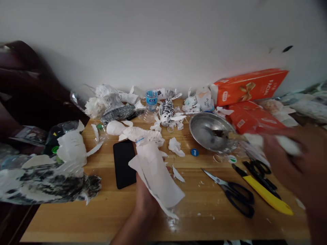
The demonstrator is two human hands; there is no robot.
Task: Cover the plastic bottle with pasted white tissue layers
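Fingers of the left hand (145,199) are curled under a white paper sheet (158,177), gripping it from below; the sheet drapes over the hand and hides most of the fingertips. Sheet's long axis runs from upper left, near the phone, down toward lower right, its lower edge hanging close to the wooden table (102,217).

Right hand (298,163) is blurred at the right of the view. It appears to be closed around a white wad of paper (288,144), though the blur leaves the finger positions unclear. It sits just right of the metal bowl (208,131), partly over the second pair of scissors (259,172).

Relation of note: the wad lies well to the right of the sheet and slightly farther from the person; bowl and black-handled scissors (233,192) lie between the two hands. Left hand is the nearer to the sheet, right hand the nearer to the bowl.

Other items: black phone (123,163) flat, just left of the sheet; yellow utility knife (265,195) beside the scissors; orange tissue box (250,85) against the wall; small plastic bottle (151,102) upright behind scattered paper scraps.
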